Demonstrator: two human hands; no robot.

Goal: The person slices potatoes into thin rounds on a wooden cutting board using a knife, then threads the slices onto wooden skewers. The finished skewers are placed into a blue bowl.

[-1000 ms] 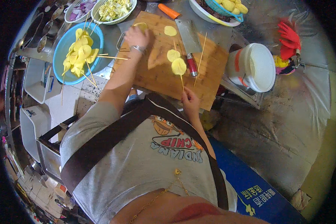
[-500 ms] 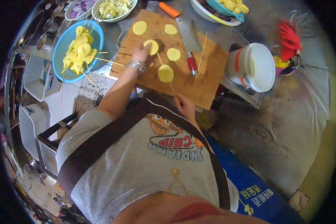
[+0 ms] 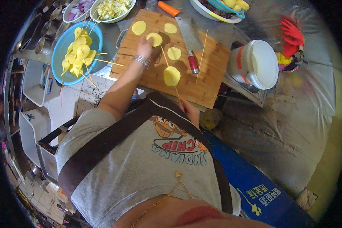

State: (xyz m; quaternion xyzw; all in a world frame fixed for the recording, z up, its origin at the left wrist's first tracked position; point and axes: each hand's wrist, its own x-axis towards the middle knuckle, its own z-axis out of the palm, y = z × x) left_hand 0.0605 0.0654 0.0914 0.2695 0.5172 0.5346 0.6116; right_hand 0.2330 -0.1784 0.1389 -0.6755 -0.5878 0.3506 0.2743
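My left hand (image 3: 143,49) grips a round yellow potato slice (image 3: 154,39) above the wooden cutting board (image 3: 144,74). My right hand (image 3: 190,111), at the board's near edge, is closed on the lower end of a thin wooden skewer (image 3: 165,57). One potato slice (image 3: 171,76) is threaded on that skewer, and its bare tip points toward the slice in my left hand. A gap seems to lie between tip and slice. Three more slices rest on the board, one of them a potato slice (image 3: 139,27) at its far left corner.
A cleaver (image 3: 190,36) with a red handle and a loose skewer (image 3: 202,57) lie on the board's right. Left stands a blue basin (image 3: 57,57) of skewered slices. A white bucket (image 3: 268,64), an orange carrot (image 3: 168,8) and a bowl (image 3: 197,8) are around the board.
My left hand has moved its potato slice slightly away, farther up the board. The skewer in my right hand has shifted a little to the right, and more of its tip shows.
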